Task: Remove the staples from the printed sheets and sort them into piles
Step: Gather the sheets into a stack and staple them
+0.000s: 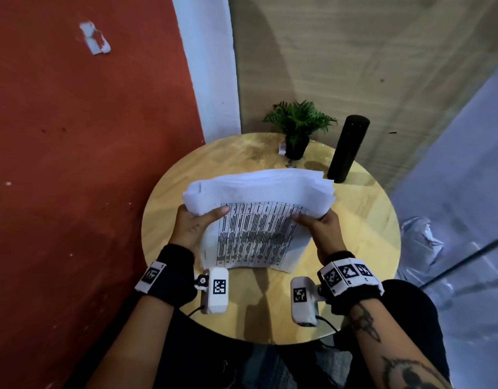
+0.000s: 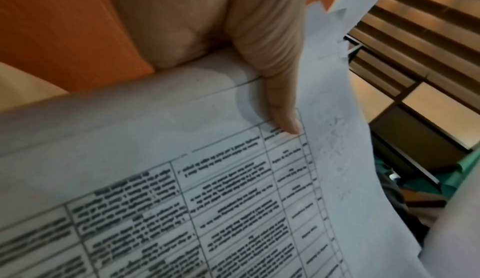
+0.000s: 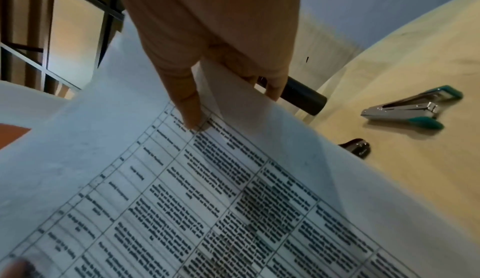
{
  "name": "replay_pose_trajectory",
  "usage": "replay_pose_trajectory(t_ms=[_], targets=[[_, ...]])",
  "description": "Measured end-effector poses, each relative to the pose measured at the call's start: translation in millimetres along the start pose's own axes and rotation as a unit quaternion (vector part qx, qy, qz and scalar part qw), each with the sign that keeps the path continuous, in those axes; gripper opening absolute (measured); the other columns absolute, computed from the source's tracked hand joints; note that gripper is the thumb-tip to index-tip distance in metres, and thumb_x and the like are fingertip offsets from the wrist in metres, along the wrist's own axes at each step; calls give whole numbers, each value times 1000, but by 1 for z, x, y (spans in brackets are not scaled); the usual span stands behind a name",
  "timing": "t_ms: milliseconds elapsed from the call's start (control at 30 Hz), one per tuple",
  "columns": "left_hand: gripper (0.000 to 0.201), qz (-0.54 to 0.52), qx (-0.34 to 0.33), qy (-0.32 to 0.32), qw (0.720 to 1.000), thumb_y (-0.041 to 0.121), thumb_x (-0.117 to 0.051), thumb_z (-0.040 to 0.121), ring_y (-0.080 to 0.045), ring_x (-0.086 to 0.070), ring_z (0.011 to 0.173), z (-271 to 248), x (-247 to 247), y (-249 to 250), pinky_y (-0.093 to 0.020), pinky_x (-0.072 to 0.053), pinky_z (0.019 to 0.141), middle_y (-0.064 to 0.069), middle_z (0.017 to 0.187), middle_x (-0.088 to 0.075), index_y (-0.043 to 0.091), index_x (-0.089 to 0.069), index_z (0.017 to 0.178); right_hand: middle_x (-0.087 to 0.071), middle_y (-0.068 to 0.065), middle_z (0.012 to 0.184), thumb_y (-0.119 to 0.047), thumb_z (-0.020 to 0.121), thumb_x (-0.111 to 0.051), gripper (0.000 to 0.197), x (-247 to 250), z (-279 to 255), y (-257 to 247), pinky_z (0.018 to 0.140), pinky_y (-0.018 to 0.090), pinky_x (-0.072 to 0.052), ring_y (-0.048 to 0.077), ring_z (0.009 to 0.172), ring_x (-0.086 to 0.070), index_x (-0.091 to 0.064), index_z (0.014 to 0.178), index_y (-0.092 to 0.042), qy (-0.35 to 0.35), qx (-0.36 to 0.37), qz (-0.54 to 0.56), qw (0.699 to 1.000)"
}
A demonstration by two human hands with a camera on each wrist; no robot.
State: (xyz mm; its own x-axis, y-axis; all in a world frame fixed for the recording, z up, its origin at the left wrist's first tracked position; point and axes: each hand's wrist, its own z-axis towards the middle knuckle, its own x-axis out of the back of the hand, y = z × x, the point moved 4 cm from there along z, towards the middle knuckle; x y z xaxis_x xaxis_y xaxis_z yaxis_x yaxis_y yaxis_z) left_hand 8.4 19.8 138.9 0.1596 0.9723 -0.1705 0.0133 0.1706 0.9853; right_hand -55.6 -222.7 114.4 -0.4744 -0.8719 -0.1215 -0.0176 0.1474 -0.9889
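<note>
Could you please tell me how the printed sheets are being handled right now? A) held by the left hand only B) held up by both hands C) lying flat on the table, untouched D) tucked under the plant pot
B: the left hand and the right hand each grip a side of the printed sheets, lifted above the table.

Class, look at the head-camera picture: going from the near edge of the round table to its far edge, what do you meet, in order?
Left hand and right hand gripping the printed sheets → black cylinder → potted plant, on the round table.
</note>
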Motion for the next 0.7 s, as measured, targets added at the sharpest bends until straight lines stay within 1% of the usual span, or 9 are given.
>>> replay_pose_trajectory(t_ms=[67,133,200,267,367,433,500,600,700], targets=[[33,8,-1,14,1000,0,-80,62,-8,-70,72,-3,1,-3,-19,-53,63,5,78,-74,11,-68,91,-67,7,89,15,71,-66,41,3,-2,3,64,25,-54,9,70,-67,-57,108,0,4,-5,1,1000],[45,-2,-6,40,999,11,-84,55,-5,-69,75,-8,4,-9,-20,-52,68,6,82,-74,9,-67,96,-66,18,98,12,71,-69,47,4,-6,11,75,39,-54,23,85,-67,-53,112,-3,-4,-22,-7,1000],[77,-26,-36,84,995,29,-91,46,-1,-67,79,-13,4,-8,-18,-52,70,3,94,-70,3,-55,110,-60,30,110,3,69,-75,47,1,-10,13,87,53,-50,40,100,-60,-55,110,-9,-11,-31,-18,999],[95,-70,-52,142,986,47,-88,39,4,-65,79,-16,4,-6,-17,-52,72,0,99,-62,11,-42,114,-60,29,111,-1,69,-75,47,-3,-12,10,89,49,-50,38,100,-60,-56,111,-12,-31,-31,-17,999],[72,-85,-61,218,970,56,-73,48,-11,-63,92,-16,-2,5,-38,-51,91,-7,106,-60,24,-43,104,-64,19,109,10,74,-67,47,-10,-15,2,82,34,-53,24,90,-63,-53,114,-9,-48,-21,4,999],[75,-58,-49,260,963,66,-69,46,-24,-60,106,-12,-8,11,-45,-46,100,-9,115,-60,23,-48,104,-62,25,108,10,72,-69,45,-14,-19,-2,84,40,-51,24,88,-59,-54,107,-14,-45,-3,-1,999],[86,-49,-32,293,954,71,-67,42,-23,-61,100,-7,-14,16,-39,-49,95,-4,106,-64,16,-51,106,-61,25,103,6,69,-74,47,-15,-21,-3,85,44,-50,24,89,-57,-54,100,-22,-39,14,-1,999],[65,-53,-12,311,949,60,-77,55,-17,-57,81,2,-18,15,-27,-48,79,9,82,-59,15,-53,95,-59,16,92,5,70,-75,49,-13,-20,-6,75,33,-51,19,86,-57,-48,99,-23,-31,37,-10,999],[39,-40,-9,325,945,34,-77,75,-12,-55,71,5,-16,9,-19,-46,70,9,77,-56,13,-50,93,-55,7,112,0,66,-80,77,-15,-21,-13,84,25,-49,1,94,-58,-32,124,-16,-29,88,-1,996]])
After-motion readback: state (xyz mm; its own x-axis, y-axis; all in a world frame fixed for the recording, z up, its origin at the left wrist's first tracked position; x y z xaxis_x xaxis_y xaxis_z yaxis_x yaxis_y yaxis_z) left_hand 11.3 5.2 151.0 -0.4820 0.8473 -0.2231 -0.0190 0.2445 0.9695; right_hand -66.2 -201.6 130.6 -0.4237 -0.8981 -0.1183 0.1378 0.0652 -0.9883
